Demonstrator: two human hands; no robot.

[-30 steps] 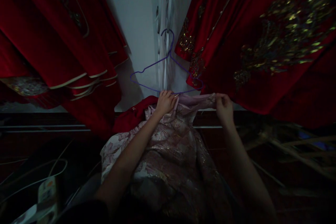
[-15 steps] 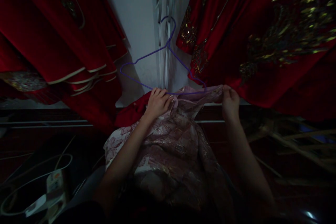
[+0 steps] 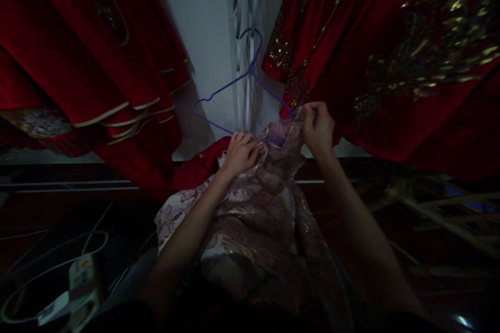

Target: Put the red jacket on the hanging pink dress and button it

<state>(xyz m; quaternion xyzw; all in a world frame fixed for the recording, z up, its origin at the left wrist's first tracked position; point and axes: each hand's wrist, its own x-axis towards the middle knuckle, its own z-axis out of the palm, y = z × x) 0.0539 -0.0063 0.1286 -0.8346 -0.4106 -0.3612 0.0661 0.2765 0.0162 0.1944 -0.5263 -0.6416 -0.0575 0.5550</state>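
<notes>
A pink patterned garment (image 3: 269, 208) with a shiny print drapes over my lap. My left hand (image 3: 244, 155) is closed on the bottom bar of a purple hanger (image 3: 221, 126) together with the garment's neck edge. My right hand (image 3: 319, 127) pinches the garment's shoulder edge at the hanger's right end, which now lies under the cloth. The hanger's left end and its hook stay bare. Red cloth (image 3: 203, 164) lies beside my left hand, partly behind the garment.
Red garments with pale trim (image 3: 117, 109) hang at left, and red ones with gold sequins (image 3: 433, 57) at right. A pale cabinet (image 3: 203, 36) stands between them. A power strip (image 3: 84, 281) with a white cable sits at lower left. Wooden bars (image 3: 425, 208) lie at right.
My right hand has moved left and up, bringing the garment's shoulder over the hanger's right end. The hanger has shifted slightly right. My left hand keeps its grip.
</notes>
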